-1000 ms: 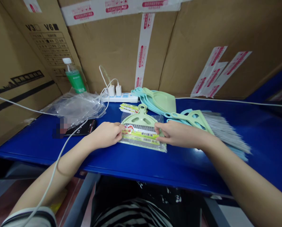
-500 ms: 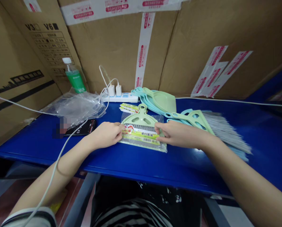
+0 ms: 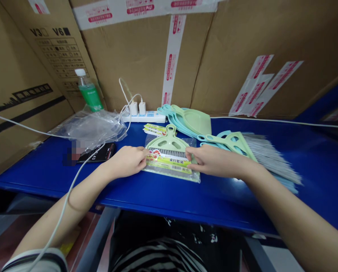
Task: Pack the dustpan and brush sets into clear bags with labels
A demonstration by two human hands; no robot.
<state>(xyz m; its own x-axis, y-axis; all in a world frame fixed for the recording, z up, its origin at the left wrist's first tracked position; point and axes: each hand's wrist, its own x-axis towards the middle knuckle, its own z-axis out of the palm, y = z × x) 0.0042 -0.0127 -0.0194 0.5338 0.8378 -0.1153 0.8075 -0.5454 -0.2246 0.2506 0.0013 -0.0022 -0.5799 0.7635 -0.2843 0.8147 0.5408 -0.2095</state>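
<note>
A clear plastic bag (image 3: pixel 171 160) lies flat on the blue table (image 3: pixel 185 196). Inside it are a light green hand brush and a printed yellow label. My left hand (image 3: pixel 127 161) pinches the bag's left edge with curled fingers. My right hand (image 3: pixel 211 160) pinches its right edge the same way. The brush handle sticks out of the bag's far end.
Stacked green and blue dustpans (image 3: pixel 190 121) and loose brushes (image 3: pixel 242 145) lie behind and right of the bag. Spare labels (image 3: pixel 154 129), a power strip (image 3: pixel 143 117), a pile of clear bags (image 3: pixel 92 126), a phone (image 3: pixel 98 153) and a green bottle (image 3: pixel 88 92) sit at the left. Cardboard boxes (image 3: pixel 236 49) wall the back.
</note>
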